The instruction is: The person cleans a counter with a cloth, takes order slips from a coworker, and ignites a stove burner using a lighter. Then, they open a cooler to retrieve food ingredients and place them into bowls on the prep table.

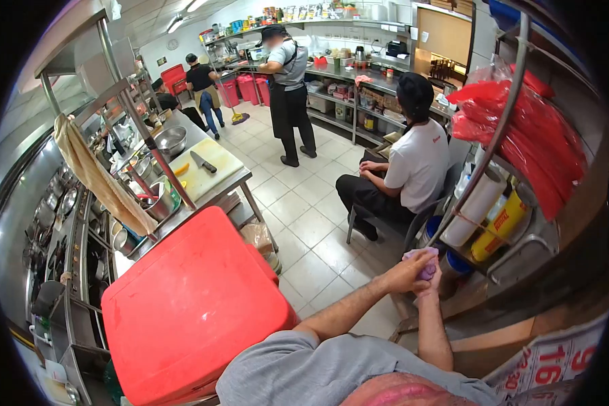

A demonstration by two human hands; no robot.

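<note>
Head view: the left hand [404, 273] and right hand [433, 285] grip a crumpled purple bundle [427, 272], while a knife [204, 162] lies on a board [218, 151] by the bench's [234, 181] right edge.

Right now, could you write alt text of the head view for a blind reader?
The wearer's left hand and right hand clasp what looks like a crumpled lilac cloth above a tiled kitchen floor. A red container stands at left; beyond, a knife lies on a cutting board. A co-worker sits ahead.
</note>
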